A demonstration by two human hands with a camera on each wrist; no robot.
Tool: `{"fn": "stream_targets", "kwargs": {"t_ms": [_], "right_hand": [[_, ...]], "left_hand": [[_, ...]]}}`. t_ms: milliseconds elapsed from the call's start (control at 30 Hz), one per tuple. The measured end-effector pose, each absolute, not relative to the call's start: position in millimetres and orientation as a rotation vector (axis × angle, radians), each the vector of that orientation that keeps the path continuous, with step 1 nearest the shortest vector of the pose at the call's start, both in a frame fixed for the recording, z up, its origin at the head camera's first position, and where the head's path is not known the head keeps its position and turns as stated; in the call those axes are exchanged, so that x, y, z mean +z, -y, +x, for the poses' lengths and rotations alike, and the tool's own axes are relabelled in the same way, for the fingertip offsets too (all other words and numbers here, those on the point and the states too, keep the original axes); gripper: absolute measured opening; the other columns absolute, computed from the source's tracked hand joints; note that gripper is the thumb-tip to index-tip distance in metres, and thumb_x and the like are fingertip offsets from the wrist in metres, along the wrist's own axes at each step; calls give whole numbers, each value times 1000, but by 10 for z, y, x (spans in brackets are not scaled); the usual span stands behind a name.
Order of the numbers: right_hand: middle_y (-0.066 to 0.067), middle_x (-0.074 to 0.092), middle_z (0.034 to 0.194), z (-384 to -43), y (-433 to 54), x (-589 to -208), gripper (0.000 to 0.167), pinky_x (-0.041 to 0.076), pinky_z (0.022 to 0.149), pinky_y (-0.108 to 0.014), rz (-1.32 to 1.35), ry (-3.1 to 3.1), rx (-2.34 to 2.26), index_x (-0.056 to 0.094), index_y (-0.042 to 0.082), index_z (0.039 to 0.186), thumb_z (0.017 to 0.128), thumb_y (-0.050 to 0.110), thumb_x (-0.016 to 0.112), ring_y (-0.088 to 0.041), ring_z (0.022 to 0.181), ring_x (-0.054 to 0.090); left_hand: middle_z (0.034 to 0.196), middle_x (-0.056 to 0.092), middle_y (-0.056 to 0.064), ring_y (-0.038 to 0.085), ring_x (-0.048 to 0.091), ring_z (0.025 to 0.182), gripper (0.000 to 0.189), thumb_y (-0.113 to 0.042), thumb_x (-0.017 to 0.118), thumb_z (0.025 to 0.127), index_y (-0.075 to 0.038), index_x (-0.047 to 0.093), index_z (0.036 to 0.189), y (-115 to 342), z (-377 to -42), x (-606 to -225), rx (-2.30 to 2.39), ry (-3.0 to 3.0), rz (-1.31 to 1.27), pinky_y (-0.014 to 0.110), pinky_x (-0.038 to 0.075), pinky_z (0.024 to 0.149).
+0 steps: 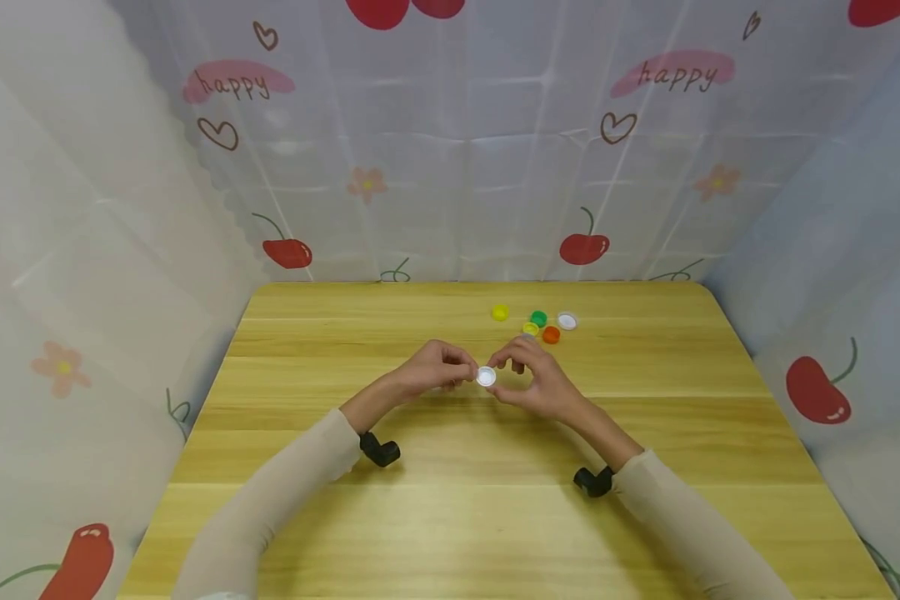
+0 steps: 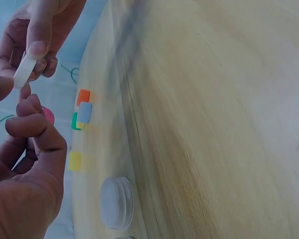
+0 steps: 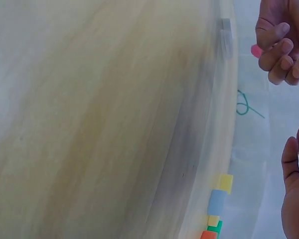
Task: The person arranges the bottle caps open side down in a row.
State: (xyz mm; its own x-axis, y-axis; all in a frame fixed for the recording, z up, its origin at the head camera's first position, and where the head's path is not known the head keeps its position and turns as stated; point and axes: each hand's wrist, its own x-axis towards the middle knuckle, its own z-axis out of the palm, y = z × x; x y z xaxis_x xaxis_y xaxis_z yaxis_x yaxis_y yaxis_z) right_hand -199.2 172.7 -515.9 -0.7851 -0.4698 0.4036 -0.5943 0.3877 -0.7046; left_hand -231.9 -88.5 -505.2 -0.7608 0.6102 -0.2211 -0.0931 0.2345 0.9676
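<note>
Just above the middle of the table, a small round white bottle cap (image 1: 486, 377) is held between both hands, its hollow side turned up in the head view. My right hand (image 1: 536, 387) pinches it at the right, thumb below and index finger above. At its left edge, my left hand (image 1: 438, 368) grips it with the fingertips. The left wrist view shows the cap (image 2: 25, 71) edge-on, with the right thumb pressed on it and the left thumb at its lower end. Most of the cap lies outside the right wrist view, where the left hand (image 3: 281, 45) shows at the top.
Behind the right hand lie loose caps: yellow (image 1: 500, 312), green (image 1: 538, 318), orange (image 1: 551, 334), white (image 1: 567, 321), another yellow (image 1: 530, 329). A clear round stack (image 2: 115, 203) stands on the wooden table (image 1: 450, 517). Printed curtains (image 1: 465, 167) enclose the back and sides.
</note>
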Motion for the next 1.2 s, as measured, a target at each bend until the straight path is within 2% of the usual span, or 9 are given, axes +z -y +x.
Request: {"fn": "stream_targets", "kwargs": {"t_ms": [133, 233, 333, 433, 567, 700, 933, 1067, 1200], "right_hand": [[-12, 68, 110, -1986, -1717, -5177, 32, 50, 75, -41, 889, 2579, 1398, 74, 19, 121, 92, 22, 87, -19, 86, 52], [-11, 69, 112, -2005, -1727, -5203, 22, 52, 72, -32, 805, 2673, 1563, 73, 19, 125, 105, 28, 73, -28, 83, 59], [-17, 69, 113, -2035, -1747, -5232, 24, 52, 70, -28, 769, 2733, 1722, 72, 16, 127, 113, 30, 58, -39, 82, 60], [-29, 63, 105, -2062, -1747, -5264, 32, 49, 69, -33, 804, 2735, 1853, 70, 6, 128, 116, 27, 50, -45, 82, 55], [-34, 52, 97, -2078, -1714, -5294, 38, 47, 73, -41, 835, 2701, 2029, 66, -8, 124, 117, 24, 46, -44, 85, 48], [-31, 54, 98, -2075, -1702, -5307, 37, 49, 75, -40, 804, 2696, 2097, 67, -8, 123, 116, 25, 50, -42, 87, 51], [-28, 59, 102, -2084, -1699, -5287, 29, 52, 78, -36, 735, 2662, 2103, 70, -1, 121, 113, 23, 55, -39, 88, 54], [-16, 67, 109, -2075, -1685, -5273, 22, 55, 80, -33, 658, 2643, 1991, 72, 4, 119, 111, 21, 62, -38, 92, 61], [-6, 69, 105, -2044, -1678, -5256, 14, 54, 77, -27, 637, 2625, 1827, 73, 9, 116, 105, 18, 71, -25, 88, 63]], "left_hand": [[98, 72, 15, 15, 57, 74, 11, -18, 74, 100, -9, 80, 102, 882, -2294, -5070, 1508, -2162, 629, 28, 50, 67], [95, 71, 2, 13, 60, 79, 4, -17, 78, 96, -14, 78, 98, 882, -2270, -5092, 1364, -2435, 825, 24, 51, 70], [98, 67, -3, 12, 60, 81, 5, -18, 78, 95, -16, 75, 99, 879, -2215, -5080, 1153, -2700, 1013, 23, 51, 70], [100, 66, -3, 11, 61, 80, 8, -18, 77, 95, -15, 74, 101, 875, -2173, -5074, 938, -2914, 1253, 20, 52, 70], [100, 67, 0, 12, 62, 80, 12, -11, 80, 92, -12, 74, 102, 864, -2152, -5099, 817, -3030, 1586, 20, 54, 71], [100, 67, 1, 11, 61, 83, 13, -9, 79, 91, -11, 73, 103, 848, -2139, -5102, 798, -3026, 1755, 20, 55, 72], [104, 68, 0, 11, 64, 85, 14, -12, 80, 94, -13, 73, 106, 839, -2129, -5071, 842, -3027, 1709, 20, 56, 73], [112, 70, 3, 12, 64, 86, 16, -22, 77, 101, -15, 74, 115, 836, -2113, -5070, 1071, -2906, 1394, 20, 54, 73], [117, 70, 4, 11, 63, 85, 20, -32, 74, 104, -19, 75, 120, 833, -2104, -5101, 1324, -2712, 1066, 22, 51, 67]]}}
